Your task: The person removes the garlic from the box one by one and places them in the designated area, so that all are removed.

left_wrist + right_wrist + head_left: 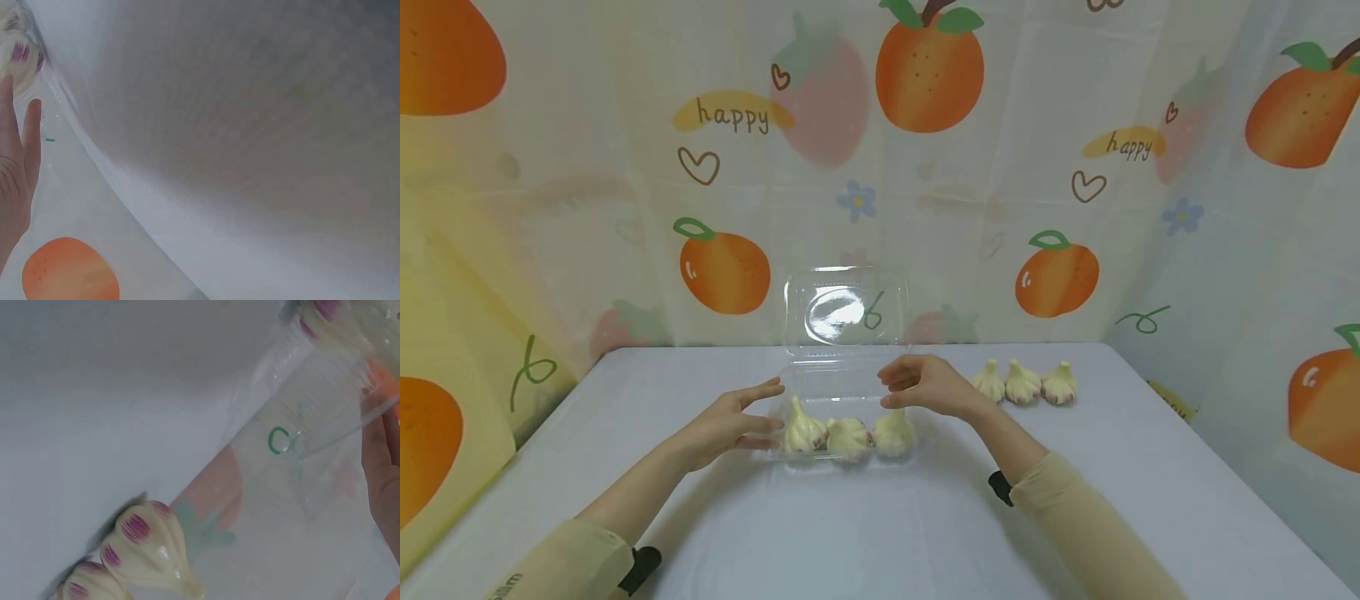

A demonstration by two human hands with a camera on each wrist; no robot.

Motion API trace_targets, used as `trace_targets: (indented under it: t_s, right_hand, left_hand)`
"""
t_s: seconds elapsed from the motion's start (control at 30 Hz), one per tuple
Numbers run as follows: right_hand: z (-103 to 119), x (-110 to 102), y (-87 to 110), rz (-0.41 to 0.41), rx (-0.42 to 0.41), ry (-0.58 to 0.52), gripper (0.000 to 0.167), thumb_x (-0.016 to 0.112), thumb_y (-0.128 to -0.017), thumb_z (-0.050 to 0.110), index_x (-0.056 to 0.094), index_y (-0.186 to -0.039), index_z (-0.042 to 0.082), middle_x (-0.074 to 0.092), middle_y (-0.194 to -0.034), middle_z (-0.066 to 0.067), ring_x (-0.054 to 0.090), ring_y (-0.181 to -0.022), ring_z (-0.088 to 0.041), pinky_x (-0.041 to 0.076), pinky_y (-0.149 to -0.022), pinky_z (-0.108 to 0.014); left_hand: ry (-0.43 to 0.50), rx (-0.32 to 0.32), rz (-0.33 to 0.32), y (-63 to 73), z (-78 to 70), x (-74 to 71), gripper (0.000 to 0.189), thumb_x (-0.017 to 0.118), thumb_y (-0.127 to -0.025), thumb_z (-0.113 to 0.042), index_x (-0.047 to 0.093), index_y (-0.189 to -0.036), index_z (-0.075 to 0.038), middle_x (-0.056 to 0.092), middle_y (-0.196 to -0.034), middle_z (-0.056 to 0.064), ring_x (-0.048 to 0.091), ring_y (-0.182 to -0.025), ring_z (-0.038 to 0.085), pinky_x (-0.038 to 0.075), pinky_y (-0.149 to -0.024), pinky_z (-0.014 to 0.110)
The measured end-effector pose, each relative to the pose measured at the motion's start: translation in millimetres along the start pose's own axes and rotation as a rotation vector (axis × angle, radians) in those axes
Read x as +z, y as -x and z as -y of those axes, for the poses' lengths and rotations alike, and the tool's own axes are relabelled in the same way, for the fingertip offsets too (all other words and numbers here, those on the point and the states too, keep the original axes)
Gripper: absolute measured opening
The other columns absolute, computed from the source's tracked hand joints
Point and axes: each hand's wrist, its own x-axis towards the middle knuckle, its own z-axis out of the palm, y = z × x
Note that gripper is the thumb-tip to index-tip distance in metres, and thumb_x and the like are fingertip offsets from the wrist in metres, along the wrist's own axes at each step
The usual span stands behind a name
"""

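Note:
A clear plastic box (850, 385) stands on the table with its lid (797, 312) raised at the back. Along its front half sit three garlic bulbs: the left bulb (805, 432), the middle bulb (848, 439) and the right bulb (892, 435). My left hand (730, 422) is at the box's left side, thumb and fingers spread apart at the wall. Over the right bulb hovers my right hand (928, 385), its thumb and fingertips parted with nothing between them. That hand's straight fingers (375, 434) also show beside the box in the right wrist view.
Three more garlic bulbs (1024, 383) stand in a row on the white table (880, 533), behind and right of the box. A patterned curtain (955, 192) hangs close behind the table's back edge.

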Motion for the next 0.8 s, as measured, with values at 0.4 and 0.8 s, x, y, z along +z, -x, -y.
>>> trace_targets:
  t_s: [0.4, 0.8]
  right_hand:
    - [-8.3, 1.3, -1.4, 0.086, 0.01, 0.027, 0.046, 0.078, -0.082, 0.026, 0.067, -0.122, 0.007, 0.068, -0.126, -0.016, 0.066, -0.115, -0.022, 0.057, -0.101, -0.037]
    - [-4.5, 4.0, -3.1, 0.175, -0.034, 0.155, 0.042, 0.078, -0.078, 0.016, 0.069, -0.118, 0.008, 0.071, -0.121, -0.012, 0.064, -0.111, -0.019, 0.056, -0.097, -0.035]
  left_hand:
    - [-0.002, -0.006, -0.003, -2.1, 1.5, 0.1, 0.074, 0.062, -0.091, -0.005, 0.024, -0.155, 0.003, 0.002, -0.169, 0.013, 0.046, -0.138, 0.041, 0.06, -0.096, 0.04]
    - [-0.009, -0.02, -0.013, -1.6, -0.2, 0.6, 0.073, 0.061, -0.091, -0.004, 0.025, -0.155, 0.001, 0.003, -0.169, 0.013, 0.042, -0.14, 0.043, 0.06, -0.097, 0.041]
